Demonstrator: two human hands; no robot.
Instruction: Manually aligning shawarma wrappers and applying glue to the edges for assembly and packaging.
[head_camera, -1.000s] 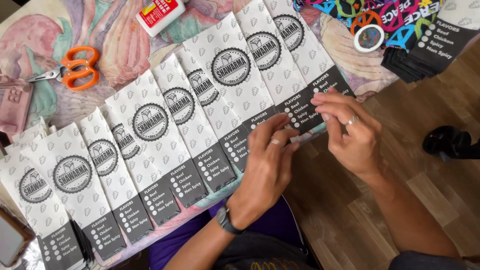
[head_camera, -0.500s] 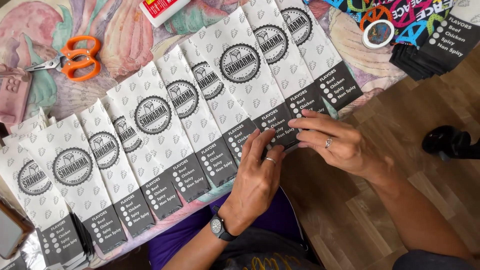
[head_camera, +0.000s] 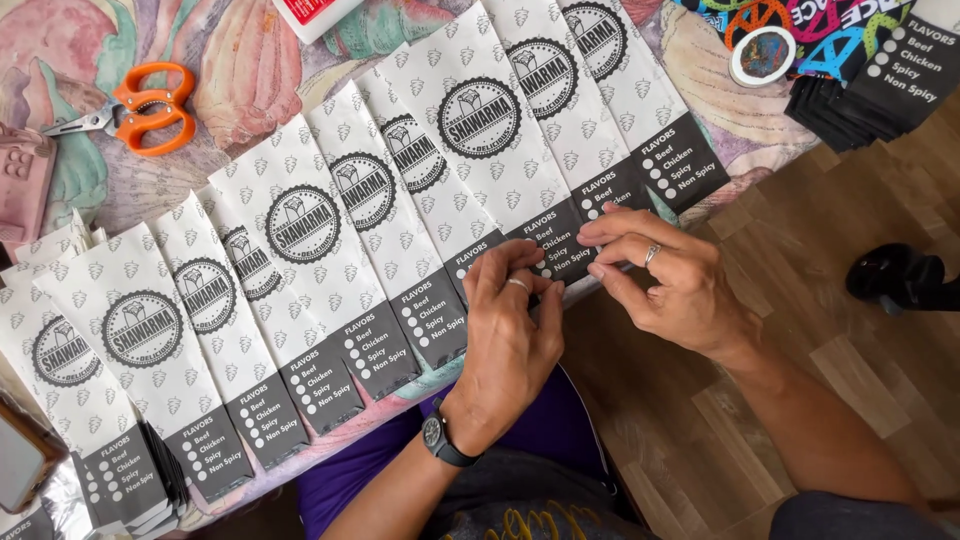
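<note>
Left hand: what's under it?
The left hand lies on the dark lower end of a white paper bag in the overlapped row, at the table edge. The bag's bottom edge beneath the palm is covered.

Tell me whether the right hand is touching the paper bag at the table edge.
Touching. The head view shows the right hand with its fingertips pressed on the dark bottom band of the paper bag, beside the left hand.

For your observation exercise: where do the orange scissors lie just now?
In the head view, the orange scissors lie at the upper left on the patterned tablecloth, above the row of paper bags, beside a pink case.
</note>
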